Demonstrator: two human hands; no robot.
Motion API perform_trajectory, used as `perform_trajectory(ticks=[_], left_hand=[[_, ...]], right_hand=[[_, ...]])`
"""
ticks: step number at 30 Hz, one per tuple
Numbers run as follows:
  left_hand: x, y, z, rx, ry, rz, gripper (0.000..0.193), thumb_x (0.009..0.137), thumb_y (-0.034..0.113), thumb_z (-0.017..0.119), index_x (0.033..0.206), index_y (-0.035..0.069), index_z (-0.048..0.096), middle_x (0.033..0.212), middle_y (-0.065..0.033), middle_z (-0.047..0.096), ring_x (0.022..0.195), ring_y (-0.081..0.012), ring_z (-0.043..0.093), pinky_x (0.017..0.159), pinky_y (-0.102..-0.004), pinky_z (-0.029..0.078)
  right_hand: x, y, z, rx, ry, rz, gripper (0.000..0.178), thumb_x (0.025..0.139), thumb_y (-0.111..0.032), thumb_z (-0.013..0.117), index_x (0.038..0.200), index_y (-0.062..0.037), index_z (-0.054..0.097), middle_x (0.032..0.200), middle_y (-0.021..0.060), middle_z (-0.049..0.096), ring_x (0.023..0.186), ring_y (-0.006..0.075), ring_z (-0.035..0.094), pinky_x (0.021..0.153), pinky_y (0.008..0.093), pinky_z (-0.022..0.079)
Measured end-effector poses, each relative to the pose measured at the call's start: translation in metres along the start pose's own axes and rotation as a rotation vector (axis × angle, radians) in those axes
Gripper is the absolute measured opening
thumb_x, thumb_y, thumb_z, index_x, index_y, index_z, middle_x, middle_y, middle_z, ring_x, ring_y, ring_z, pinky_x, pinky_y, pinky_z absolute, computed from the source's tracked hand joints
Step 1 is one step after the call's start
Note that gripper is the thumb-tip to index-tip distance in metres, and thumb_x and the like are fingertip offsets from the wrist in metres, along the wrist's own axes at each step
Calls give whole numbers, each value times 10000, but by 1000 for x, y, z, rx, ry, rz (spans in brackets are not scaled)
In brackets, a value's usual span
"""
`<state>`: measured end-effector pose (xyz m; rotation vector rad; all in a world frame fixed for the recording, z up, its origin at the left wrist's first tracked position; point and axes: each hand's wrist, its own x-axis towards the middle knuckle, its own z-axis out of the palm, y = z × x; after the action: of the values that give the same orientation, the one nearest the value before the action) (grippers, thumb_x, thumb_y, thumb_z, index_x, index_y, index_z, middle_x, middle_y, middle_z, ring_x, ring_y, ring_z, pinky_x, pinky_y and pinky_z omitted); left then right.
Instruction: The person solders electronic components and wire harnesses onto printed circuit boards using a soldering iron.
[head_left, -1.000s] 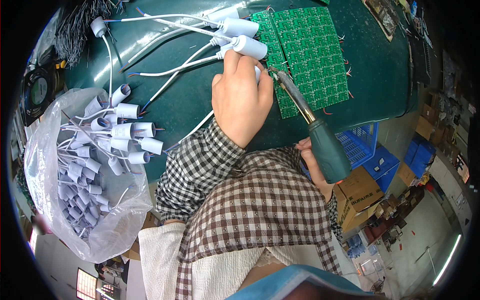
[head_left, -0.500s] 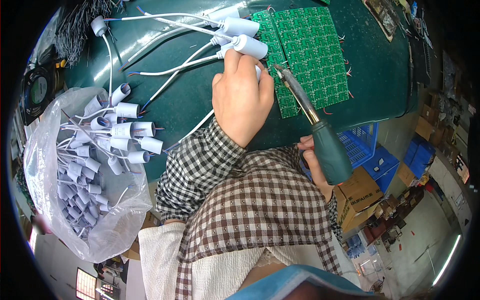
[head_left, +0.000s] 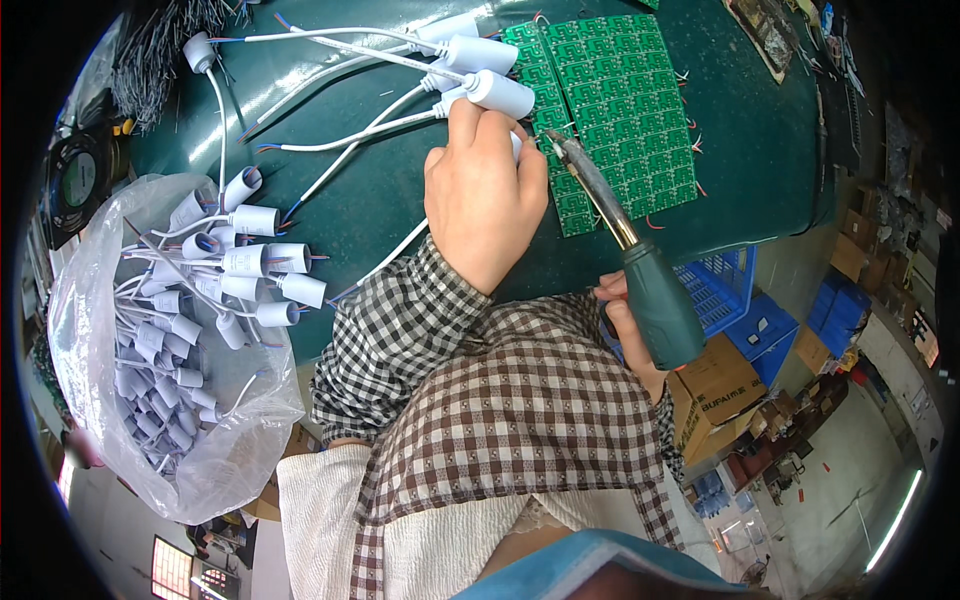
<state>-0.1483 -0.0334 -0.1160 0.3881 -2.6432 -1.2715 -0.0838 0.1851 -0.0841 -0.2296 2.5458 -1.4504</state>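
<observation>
My left hand (head_left: 485,190) is closed round a white cylindrical cable fitting (head_left: 517,147), mostly hidden by the fingers. From under that hand a white cable (head_left: 392,256) trails down to the left. In my right hand (head_left: 630,335) is a soldering iron (head_left: 660,305) with a dark green handle. Its metal tip points up and left, over the near left part of a green circuit board panel (head_left: 625,110). Whether the tip touches the board, I cannot tell. Several more white fittings (head_left: 500,93) with cables lie just beyond my left hand, beside the panel.
A clear plastic bag (head_left: 80,350) full of white fittings with cables sits at the left. A bundle of thin dark wires (head_left: 150,70) lies at the far left of the green table (head_left: 760,190). Blue crates (head_left: 740,285) and a cardboard box (head_left: 715,385) stand below the table's right side.
The soldering iron's tip has shifted very slightly left over the panel. My left hand and the fittings have stayed in place.
</observation>
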Motion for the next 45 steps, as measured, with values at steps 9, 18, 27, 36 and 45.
perform_trajectory(ticks=[9,18,27,36,45], left_hand=[[0,4,-1,18,13,6,128,836,87,676,925,15,620,1005,-160,591,773,-381,642,686,-475,502],[-4,5,6,107,40,-14,157,836,109,685,954,32,617,985,-145,587,758,-360,634,699,-484,481],[-34,4,-64,177,230,188,381,823,59,762,1171,-8,623,1194,-198,637,1126,-377,605,957,-435,478],[-25,-75,-155,638,461,18,276,793,106,759,1043,38,664,1026,-143,686,942,-365,636,816,-456,482],[7,-100,-158,790,222,88,211,797,176,775,970,74,709,915,-99,714,883,-329,671,801,-414,517]], right_hand=[[-4,3,-3,161,-26,39,335,874,-39,738,1177,51,627,1006,132,684,931,215,688,825,351,598],[-5,-1,-1,360,94,20,459,814,53,765,1240,94,600,996,180,726,890,237,726,788,345,624],[-16,-4,-12,463,52,113,295,927,24,653,1210,83,594,1070,173,691,916,236,700,843,361,599],[-6,3,-8,503,31,-27,185,956,23,598,1133,76,616,1082,187,646,965,256,671,820,369,615],[-11,12,-14,518,142,-29,186,954,3,612,1122,82,622,1092,197,656,909,253,685,803,375,606]])
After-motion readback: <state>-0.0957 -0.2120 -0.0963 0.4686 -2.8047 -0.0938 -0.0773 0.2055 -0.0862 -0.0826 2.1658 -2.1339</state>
